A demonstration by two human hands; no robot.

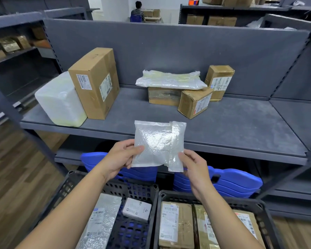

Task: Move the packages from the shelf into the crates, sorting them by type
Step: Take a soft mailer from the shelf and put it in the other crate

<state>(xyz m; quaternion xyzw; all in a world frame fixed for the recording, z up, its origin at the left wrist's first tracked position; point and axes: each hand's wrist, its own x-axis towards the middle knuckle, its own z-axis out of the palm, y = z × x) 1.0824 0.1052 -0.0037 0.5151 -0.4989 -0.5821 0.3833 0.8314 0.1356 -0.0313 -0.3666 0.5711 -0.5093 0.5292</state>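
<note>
Nearest the camera, two dark slotted crates are sitting side by side below the front edge of the shelf [223, 126]. The left crate [115, 187] is holding a silvery bubble mailer [104, 218] and a small white box [136, 210]; the right crate [223, 196] is holding taped cardboard boxes [176, 223].

Above the crates, just in front of the shelf's edge, both hands are holding up a clear bubble pouch [158, 142], flat, crinkled and glossy, with a folded flap down its right side. The left hand [118, 159] is gripping its lower left edge, thumb in front and fingers clamped behind. The right hand [194, 168] is pinching the lower right corner.

On the shelf's left end, a white wrapped block [59, 101] is touching a tall carton [95, 83]. Toward the shelf's back, a milky plastic parcel [171, 79] is lying across a taped flat box [163, 96]. Just beside that, a dented carton [194, 103] is tilting, with an upright carton [219, 81] behind it.

Under the shelf, stacked blue plastic pieces [232, 182] are showing. Beyond the shelf, a person [137, 12] is sitting facing away.

Barcoded shipping labels are showing on the cartons, mailer and crated boxes; their print is too small to read.
</note>
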